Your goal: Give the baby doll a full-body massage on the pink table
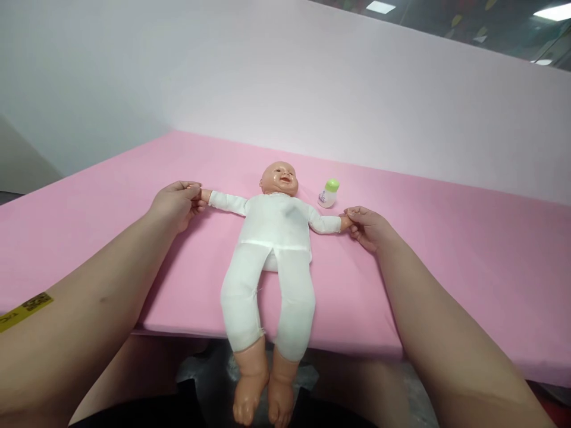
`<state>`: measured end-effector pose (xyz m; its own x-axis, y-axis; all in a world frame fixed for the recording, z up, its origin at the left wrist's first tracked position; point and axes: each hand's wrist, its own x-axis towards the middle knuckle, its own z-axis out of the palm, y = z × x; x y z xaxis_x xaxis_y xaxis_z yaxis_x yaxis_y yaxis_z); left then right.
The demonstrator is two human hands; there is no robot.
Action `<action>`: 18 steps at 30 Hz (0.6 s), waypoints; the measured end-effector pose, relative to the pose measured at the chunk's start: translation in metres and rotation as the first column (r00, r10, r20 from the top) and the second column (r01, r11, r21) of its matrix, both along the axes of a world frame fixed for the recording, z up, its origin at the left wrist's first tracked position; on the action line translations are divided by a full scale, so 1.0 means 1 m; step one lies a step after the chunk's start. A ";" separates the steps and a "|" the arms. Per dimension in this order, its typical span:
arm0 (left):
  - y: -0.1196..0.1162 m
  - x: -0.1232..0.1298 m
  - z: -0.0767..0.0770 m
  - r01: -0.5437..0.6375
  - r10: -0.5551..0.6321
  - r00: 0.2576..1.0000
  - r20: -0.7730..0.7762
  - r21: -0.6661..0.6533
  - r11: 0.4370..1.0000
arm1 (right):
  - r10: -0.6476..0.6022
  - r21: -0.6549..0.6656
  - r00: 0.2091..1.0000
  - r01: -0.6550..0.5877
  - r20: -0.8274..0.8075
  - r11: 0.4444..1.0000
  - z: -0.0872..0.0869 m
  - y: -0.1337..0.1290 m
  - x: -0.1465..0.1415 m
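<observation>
A baby doll (277, 223) with a bald head and a white cloth body lies on its back, its arms stretched out to both sides. Its bare feet hang over the near edge of the pink table. My left hand (181, 204) is closed round the doll's hand at the left. At the right, my right hand (366, 227) pinches the doll's other hand between thumb and fingers. A small clear bottle (329, 194) with a green cap leans beside the doll's head, a little above its right-side arm.
The pink table (446, 238) reaches far to both sides. Behind it rises a pale wall (285, 77). My legs are below the table's near edge, and a yellow strip (27, 310) is on my left forearm.
</observation>
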<state>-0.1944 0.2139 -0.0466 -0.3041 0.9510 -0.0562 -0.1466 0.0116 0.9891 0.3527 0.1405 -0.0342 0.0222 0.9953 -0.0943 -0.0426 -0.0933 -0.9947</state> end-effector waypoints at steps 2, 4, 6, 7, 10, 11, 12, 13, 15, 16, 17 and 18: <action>0.000 0.001 0.000 -0.010 0.010 1.000 -0.012 -0.010 1.000 | 0.001 0.003 1.000 -0.001 0.026 1.000 0.000 -0.001 -0.001; 0.000 0.001 0.001 -0.017 0.016 1.000 -0.020 -0.018 1.000 | -0.006 0.008 1.000 0.005 0.027 1.000 0.001 -0.002 -0.003; 0.000 0.001 0.001 -0.017 0.017 1.000 -0.016 -0.017 1.000 | -0.032 0.012 0.999 0.032 0.011 0.999 0.001 -0.002 -0.005; -0.001 0.002 0.002 -0.016 0.016 1.000 -0.011 -0.016 1.000 | -0.052 0.015 0.999 0.052 0.004 0.999 0.001 -0.002 -0.007; -0.002 0.002 0.003 -0.016 0.016 1.000 0.011 -0.020 1.000 | -0.102 0.014 0.995 0.102 0.012 0.995 0.002 -0.001 -0.009; -0.002 0.003 0.003 -0.018 0.018 1.000 0.020 -0.022 1.000 | -0.113 0.015 0.993 0.113 0.020 0.993 0.001 -0.001 -0.009; -0.002 0.003 0.003 -0.018 0.019 0.999 0.029 -0.026 1.000 | -0.125 0.016 0.992 0.125 0.026 0.992 0.001 -0.001 -0.009; -0.002 0.004 0.003 -0.017 0.018 0.999 0.038 -0.030 0.999 | -0.135 0.015 0.990 0.134 0.030 0.991 0.001 0.000 -0.009; -0.003 0.005 0.004 -0.008 0.010 0.998 0.054 -0.035 0.999 | -0.147 0.011 0.989 0.147 0.029 0.989 0.000 0.001 -0.008; -0.004 0.006 0.005 0.003 -0.001 0.998 0.062 -0.036 0.999 | -0.149 0.008 0.989 0.149 0.026 0.989 0.000 0.001 -0.008; -0.005 0.007 0.007 0.018 -0.015 0.998 0.069 -0.037 0.999 | -0.145 0.005 0.989 0.144 0.022 0.990 0.000 0.001 -0.007; -0.006 0.008 0.008 0.033 -0.030 0.997 0.075 -0.037 0.999 | -0.131 0.002 0.991 0.131 0.015 0.991 0.000 0.001 -0.006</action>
